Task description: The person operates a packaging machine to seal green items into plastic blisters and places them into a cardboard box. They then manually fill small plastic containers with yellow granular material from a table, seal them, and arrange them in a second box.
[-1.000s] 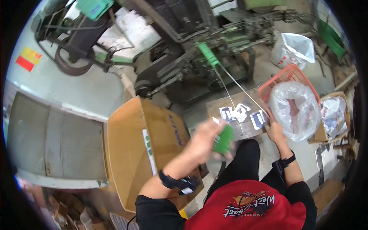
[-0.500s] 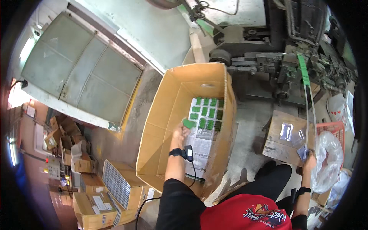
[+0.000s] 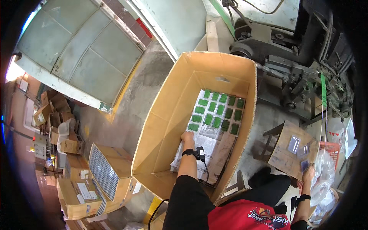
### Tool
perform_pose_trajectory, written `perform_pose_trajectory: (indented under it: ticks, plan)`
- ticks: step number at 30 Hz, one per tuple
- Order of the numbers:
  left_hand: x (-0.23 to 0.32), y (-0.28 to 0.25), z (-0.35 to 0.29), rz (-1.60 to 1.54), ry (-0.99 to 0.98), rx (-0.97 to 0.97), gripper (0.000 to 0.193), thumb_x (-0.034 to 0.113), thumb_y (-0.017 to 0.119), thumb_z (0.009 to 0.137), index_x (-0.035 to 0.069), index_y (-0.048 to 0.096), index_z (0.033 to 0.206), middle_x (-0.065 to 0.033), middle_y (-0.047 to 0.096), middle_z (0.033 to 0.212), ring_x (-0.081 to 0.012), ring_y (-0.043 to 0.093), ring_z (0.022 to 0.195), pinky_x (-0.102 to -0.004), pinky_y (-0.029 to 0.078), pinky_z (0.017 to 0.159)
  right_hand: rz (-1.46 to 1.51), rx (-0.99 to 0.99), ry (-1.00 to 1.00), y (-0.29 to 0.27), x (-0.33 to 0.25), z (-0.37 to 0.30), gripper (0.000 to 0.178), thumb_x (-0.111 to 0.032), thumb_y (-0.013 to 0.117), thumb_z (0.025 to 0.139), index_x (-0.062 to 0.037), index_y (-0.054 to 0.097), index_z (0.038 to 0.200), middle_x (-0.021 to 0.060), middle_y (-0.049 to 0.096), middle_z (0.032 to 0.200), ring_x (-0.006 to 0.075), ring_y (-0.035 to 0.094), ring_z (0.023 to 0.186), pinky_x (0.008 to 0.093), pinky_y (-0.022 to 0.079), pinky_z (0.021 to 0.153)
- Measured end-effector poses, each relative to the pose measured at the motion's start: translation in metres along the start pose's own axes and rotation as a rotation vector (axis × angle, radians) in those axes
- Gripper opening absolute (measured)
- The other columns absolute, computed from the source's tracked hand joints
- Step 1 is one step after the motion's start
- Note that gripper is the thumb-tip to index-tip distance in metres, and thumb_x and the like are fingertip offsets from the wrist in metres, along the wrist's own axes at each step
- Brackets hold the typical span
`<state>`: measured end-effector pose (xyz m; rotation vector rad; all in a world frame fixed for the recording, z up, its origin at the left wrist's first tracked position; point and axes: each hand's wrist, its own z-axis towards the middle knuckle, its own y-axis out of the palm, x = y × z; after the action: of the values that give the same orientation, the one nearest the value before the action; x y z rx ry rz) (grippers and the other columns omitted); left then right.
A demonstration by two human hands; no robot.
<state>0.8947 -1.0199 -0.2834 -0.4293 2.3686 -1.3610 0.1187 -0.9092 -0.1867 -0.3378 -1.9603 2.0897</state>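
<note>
My left hand (image 3: 187, 136) is down inside a large cardboard box (image 3: 159, 124), over printed paper (image 3: 205, 147). Its fingers look curled, but the tips are hidden, so what they hold, if anything, does not show. Just beyond the fingers lies a small green bundle (image 3: 193, 127), the nearest in the left row. More green bundles (image 3: 220, 109) lie in rows in clear packs on the paper. My right hand (image 3: 308, 173), at the edge of a wooden stool (image 3: 285, 151), has its fingers closed on a small bluish clear plastic piece (image 3: 304, 165).
Two clear plastic trays (image 3: 293, 144) lie on the stool. A dark machine (image 3: 291, 73) stands behind, with a green strip (image 3: 323, 90) hanging from it. Clear plastic bags (image 3: 326, 165) and a red basket (image 3: 333, 151) are at right. Stacked cartons (image 3: 111, 165) stand left of the box.
My left hand has let go of the green bundle, which now lies at the near end of the left row. The view has shifted; my right hand stays beside the stool.
</note>
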Motion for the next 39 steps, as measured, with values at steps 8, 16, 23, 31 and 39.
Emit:
perform_pose_trajectory:
  ticks: [8, 16, 23, 31, 39]
  plan:
    - [-0.038, 0.060, 0.051, -1.298, -0.493, 0.489, 0.023, 0.012, 0.051, 0.078, -0.004, 0.064, 0.088, -0.0174, 0.065, 0.093, -0.0284, 0.063, 0.092, -0.0388, 0.047, 0.073, 0.446, -0.063, -0.206, -0.008, -0.042, 0.031, 0.037, -0.029, 0.042, 0.087, -0.0013, 0.059, 0.071, 0.0227, 0.059, 0.069, 0.0378, 0.059, 0.066, 0.0469, 0.042, 0.056]
    - [-0.035, -0.132, -0.026, -1.444, 0.074, 0.569, 0.016, 0.002, 0.048, 0.070, -0.004, 0.063, 0.072, -0.0098, 0.060, 0.070, -0.0204, 0.056, 0.066, -0.0336, 0.046, 0.060, 0.335, 0.157, -0.279, -0.001, -0.024, 0.034, 0.012, -0.012, 0.061, 0.075, -0.0013, 0.055, 0.077, 0.0187, 0.056, 0.065, 0.0394, 0.056, 0.065, 0.0473, 0.041, 0.058]
    - [0.126, -0.370, -0.220, -1.570, 0.722, 0.190, 0.025, 0.016, 0.055, 0.088, -0.001, 0.058, 0.106, -0.0109, 0.063, 0.099, -0.0171, 0.063, 0.084, -0.0269, 0.050, 0.074, 0.523, 0.024, -0.069, -0.030, -0.005, 0.009, 0.023, -0.012, 0.063, 0.067, 0.0029, 0.060, 0.085, 0.0197, 0.060, 0.077, 0.0297, 0.058, 0.071, 0.0399, 0.044, 0.062]
    - [0.334, -0.407, -0.404, -1.133, 1.334, -0.487, 0.037, 0.021, 0.056, 0.088, -0.005, 0.052, 0.115, -0.0190, 0.060, 0.109, -0.0257, 0.060, 0.100, -0.0336, 0.049, 0.085, 1.509, -0.101, 0.205, -0.199, -0.029, 0.023, 0.007, -0.006, 0.065, 0.081, 0.0013, 0.063, 0.081, 0.0033, 0.060, 0.070, 0.0091, 0.056, 0.057, 0.0235, 0.047, 0.050]
    - [0.445, -0.274, -0.425, -1.532, 1.203, -0.764, 0.044, 0.033, 0.044, 0.095, -0.001, 0.043, 0.123, -0.0155, 0.057, 0.111, -0.0213, 0.058, 0.097, -0.0325, 0.048, 0.079, 1.631, -0.342, -0.086, -0.254, -0.059, 0.052, 0.014, -0.012, 0.063, 0.085, 0.0021, 0.062, 0.084, 0.0050, 0.062, 0.069, 0.0122, 0.059, 0.052, 0.0223, 0.046, 0.048]
